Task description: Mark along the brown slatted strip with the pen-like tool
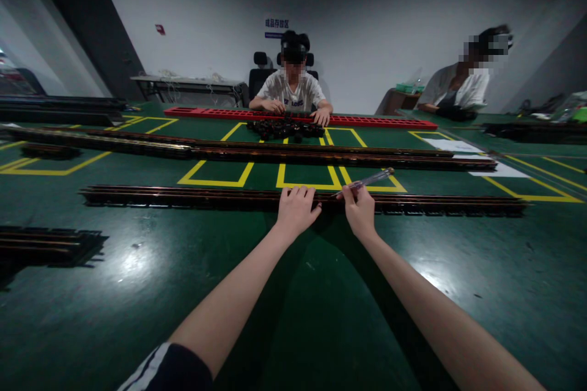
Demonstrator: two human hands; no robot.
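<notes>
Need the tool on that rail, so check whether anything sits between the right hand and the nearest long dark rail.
Nothing visible does. The right hand, gripping a clear-handled tool, is right at the rail. The left hand rests on the rail beside it, not between them.

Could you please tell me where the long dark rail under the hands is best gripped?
Probably near its middle, from the near long side, fingers over the top. The long dark rail lies flat across the green table, thin and very long, so an end grip would likely let it sag. The left hand rests there; the right hand holds a clear-handled tool.
</notes>
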